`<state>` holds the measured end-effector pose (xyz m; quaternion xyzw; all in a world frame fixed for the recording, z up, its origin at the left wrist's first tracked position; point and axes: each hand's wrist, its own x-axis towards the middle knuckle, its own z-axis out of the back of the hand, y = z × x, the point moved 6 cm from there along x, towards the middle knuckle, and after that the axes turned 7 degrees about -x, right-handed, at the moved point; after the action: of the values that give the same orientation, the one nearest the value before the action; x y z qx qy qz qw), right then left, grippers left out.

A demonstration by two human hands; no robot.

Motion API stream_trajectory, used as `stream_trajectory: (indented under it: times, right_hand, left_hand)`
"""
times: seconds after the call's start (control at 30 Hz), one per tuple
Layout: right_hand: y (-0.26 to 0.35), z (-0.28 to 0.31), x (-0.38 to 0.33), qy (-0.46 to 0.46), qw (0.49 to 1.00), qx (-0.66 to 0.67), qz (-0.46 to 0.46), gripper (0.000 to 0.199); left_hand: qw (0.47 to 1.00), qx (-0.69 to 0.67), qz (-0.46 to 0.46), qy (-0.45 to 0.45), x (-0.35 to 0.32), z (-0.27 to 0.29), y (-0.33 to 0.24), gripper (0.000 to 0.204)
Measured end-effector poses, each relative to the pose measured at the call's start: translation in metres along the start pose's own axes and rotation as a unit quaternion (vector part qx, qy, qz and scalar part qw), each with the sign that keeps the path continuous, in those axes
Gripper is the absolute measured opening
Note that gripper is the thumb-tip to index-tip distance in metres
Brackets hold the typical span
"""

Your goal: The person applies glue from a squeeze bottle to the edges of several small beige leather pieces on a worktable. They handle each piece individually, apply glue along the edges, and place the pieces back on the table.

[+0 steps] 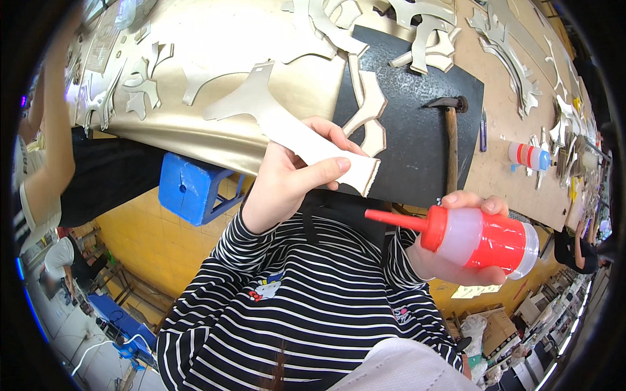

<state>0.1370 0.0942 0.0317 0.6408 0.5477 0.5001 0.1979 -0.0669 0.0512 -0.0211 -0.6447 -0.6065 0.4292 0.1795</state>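
Observation:
My left hand pinches a pale leather shoe-upper piece, thumb on top and fingers beneath. The piece branches at its far end, and its near right edge looks jagged with a whitish line. In my right hand is a red and translucent squeeze bottle, held sideways. Its long red nozzle points left toward the near end of the leather piece, apart from it. Several more cut pieces lie on a black mat beyond my hands.
A hammer with a wooden handle rests on the mat. Right of it are a dark blue pen-like tool and another red-banded bottle. A blue stool stands at the left by the table. Another person's arm reaches in there.

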Motion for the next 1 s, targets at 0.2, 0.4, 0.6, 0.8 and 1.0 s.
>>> stream_trajectory:
  times: [0.2,0.4,0.6,0.8,1.0]
  right_hand:
    - [0.0,-0.001,-0.003,-0.048,0.992,-0.108,0.043,0.089]
    - [-0.004,0.009,-0.004,-0.076,0.994,-0.06,0.047,0.084]
    - [-0.005,0.021,-0.006,-0.152,0.971,-0.184,0.015,0.086]
    - [-0.006,0.018,-0.004,-0.123,0.973,-0.193,-0.002,0.086]
    - [-0.003,0.012,-0.001,-0.065,0.989,-0.122,0.057,0.087]
  left_hand:
    - [1.0,-0.002,-0.012,0.001,-0.001,-0.002,-0.001,0.02]
    - [1.0,0.009,-0.006,0.028,-0.003,-0.007,-0.003,0.022]
    - [0.999,0.014,-0.004,0.042,-0.005,-0.009,-0.003,0.022]
    - [0.998,0.021,-0.003,0.056,-0.005,-0.009,-0.002,0.021]
    - [0.998,0.024,0.0,0.056,-0.006,-0.009,-0.002,0.02]
